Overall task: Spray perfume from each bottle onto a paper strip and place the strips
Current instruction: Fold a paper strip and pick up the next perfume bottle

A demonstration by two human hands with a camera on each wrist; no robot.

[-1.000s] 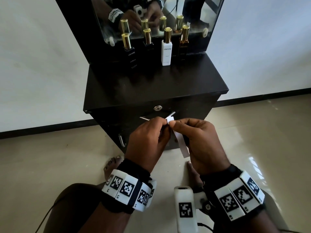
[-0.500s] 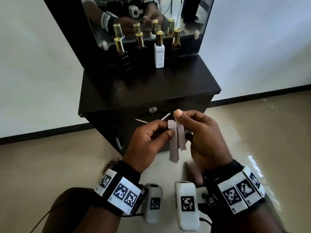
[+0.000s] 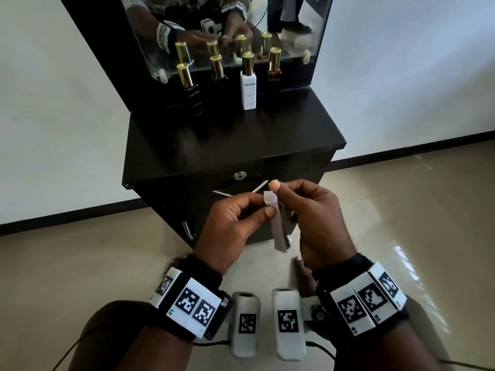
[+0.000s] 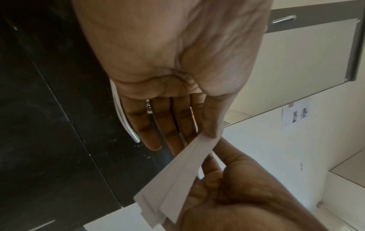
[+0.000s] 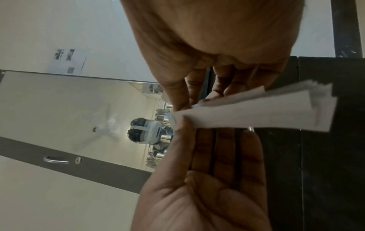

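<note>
Fingers (image 3: pixel 263 214) of the left hand (image 3: pixel 233 228) pinch the upper end of the strips (image 3: pixel 278 231), thumb against forefinger, while the other left fingers lie nearly straight in the left wrist view. The right hand (image 3: pixel 318 223) pinches the same top end from the other side, its thumb (image 3: pixel 274 186) raised just above the paper and its remaining fingers loosely curled behind. The strips are several thin white papers stacked together; they hang down between the two hands, fanning a little at the lower, free end, where separate edges show in both wrist views (image 4: pixel 175 186) (image 5: pixel 256 112). They are held in the air in front of the worktop (image 3: pixel 241 145), level with its drawer front, touching nothing else. On the worktop's far edge, well apart from the hands, four bottles stand upright in a row before a mirror (image 3: pixel 294 36): a black bottle (image 3: pixel 194 97) at left, a second dark one (image 3: pixel 218 73) beside it, a white bottle (image 3: pixel 249 89) and an amber bottle (image 3: pixel 273 76) at right, each with a gold cap. A keyhole (image 3: pixel 239 175) sits on the drawer front just above the hands. Both wrists wear bands with black-and-white markers. Below is a pale tiled floor (image 3: pixel 401 210).
</note>
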